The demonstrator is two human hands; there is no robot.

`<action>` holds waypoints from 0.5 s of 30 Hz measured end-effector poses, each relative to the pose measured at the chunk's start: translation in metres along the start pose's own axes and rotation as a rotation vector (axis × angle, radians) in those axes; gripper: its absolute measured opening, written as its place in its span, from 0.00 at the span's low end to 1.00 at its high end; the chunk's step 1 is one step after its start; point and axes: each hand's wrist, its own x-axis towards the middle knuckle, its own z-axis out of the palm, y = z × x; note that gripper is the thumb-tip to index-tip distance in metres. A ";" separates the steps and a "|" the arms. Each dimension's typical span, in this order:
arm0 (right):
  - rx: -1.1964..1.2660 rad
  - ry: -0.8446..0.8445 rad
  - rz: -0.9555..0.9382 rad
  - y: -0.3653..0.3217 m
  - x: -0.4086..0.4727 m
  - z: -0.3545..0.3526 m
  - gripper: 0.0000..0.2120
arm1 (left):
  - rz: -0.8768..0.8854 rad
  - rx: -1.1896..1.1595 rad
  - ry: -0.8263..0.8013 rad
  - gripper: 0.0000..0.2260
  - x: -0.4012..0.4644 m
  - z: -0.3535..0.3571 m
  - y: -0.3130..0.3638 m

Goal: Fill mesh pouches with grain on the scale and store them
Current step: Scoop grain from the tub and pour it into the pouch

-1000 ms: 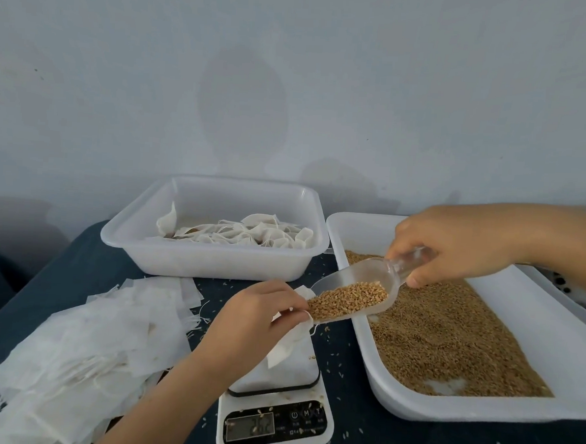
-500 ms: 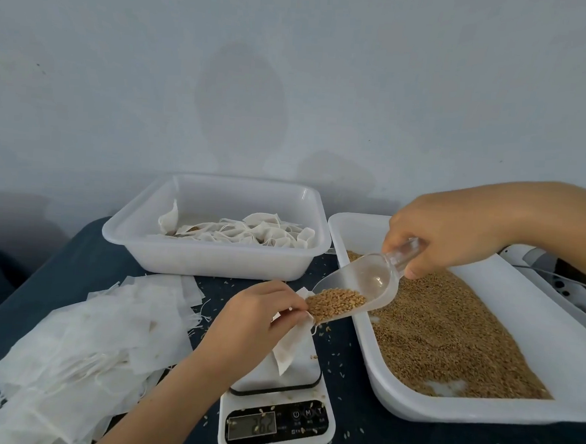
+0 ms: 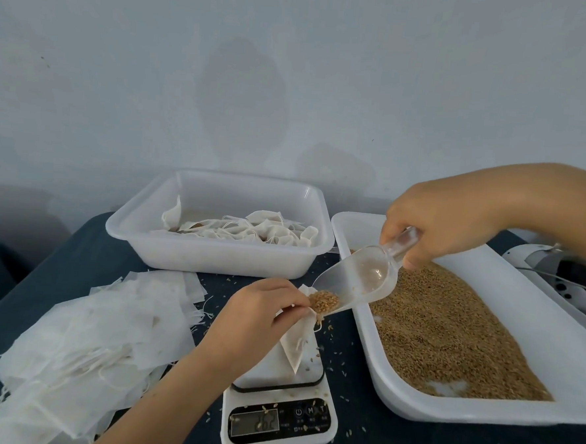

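Now: right hand [image 3: 445, 227] grips tilted clear scoop [image 3: 360, 277], grain [image 3: 322, 301] at lip; left hand [image 3: 258, 319] pinches white pouch [image 3: 298, 342] open over scale [image 3: 278, 416].

Both hands [image 3: 255, 314] bare; forearms bare, no sleeves, rings or watch in view.

- A plain pale grey-blue wall [image 3: 294, 67] fills the upper half, faintly blotched.
- A dark blue surface [image 3: 87, 254] lies below, evenly and softly lit.

White mesh pouch [image 3: 298, 339] upright on scale [image 3: 278, 413], clear scoop [image 3: 360, 281] tipping grain [image 3: 322, 301] in.
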 end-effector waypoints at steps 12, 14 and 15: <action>-0.025 0.045 0.016 0.009 -0.003 -0.006 0.13 | -0.029 -0.030 0.020 0.03 0.007 0.002 0.001; -0.043 0.047 0.017 0.008 -0.003 -0.006 0.12 | -0.027 -0.033 0.019 0.03 0.008 0.004 0.002; -0.056 0.048 0.019 0.008 -0.002 -0.007 0.12 | -0.027 -0.035 0.019 0.02 0.008 0.004 0.002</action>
